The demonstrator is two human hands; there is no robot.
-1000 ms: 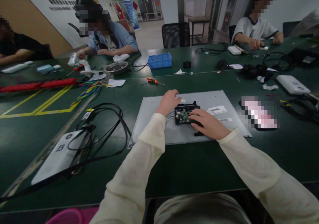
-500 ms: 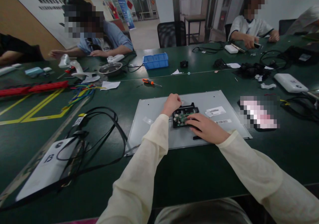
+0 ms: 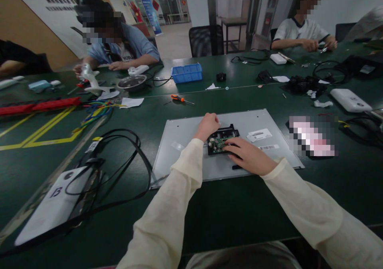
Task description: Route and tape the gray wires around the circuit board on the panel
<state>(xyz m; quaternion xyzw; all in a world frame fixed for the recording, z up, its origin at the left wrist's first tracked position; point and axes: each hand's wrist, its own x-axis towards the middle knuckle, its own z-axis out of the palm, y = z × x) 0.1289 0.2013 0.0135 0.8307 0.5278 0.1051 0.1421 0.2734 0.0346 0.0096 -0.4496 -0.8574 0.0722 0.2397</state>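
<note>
A flat grey metal panel (image 3: 185,161) lies on the green table in front of me. On it sits a black plastic frame (image 3: 214,152) with a green circuit board (image 3: 219,143) inside. My left hand (image 3: 208,125) is closed in a pinch at the frame's upper left corner; a small pale bit shows by the fingertips, too small to name. My right hand (image 3: 249,155) reaches over the board's right side, thumb and fingers bent around it and touching it. White labels (image 3: 259,135) are stuck on the panel to the right.
To the left lie a white power bank (image 3: 56,197) and looped black cables (image 3: 137,149). An orange screwdriver (image 3: 178,97), a blue basket (image 3: 187,73) and a metal bowl (image 3: 132,82) are beyond the panel. A phone (image 3: 314,137) lies at right. Co-workers (image 3: 125,45) sit opposite.
Both my hands stay almost in place on the frame. Across the table, one co-worker's hand has moved to the white stand, and the other co-worker has brought both hands together.
</note>
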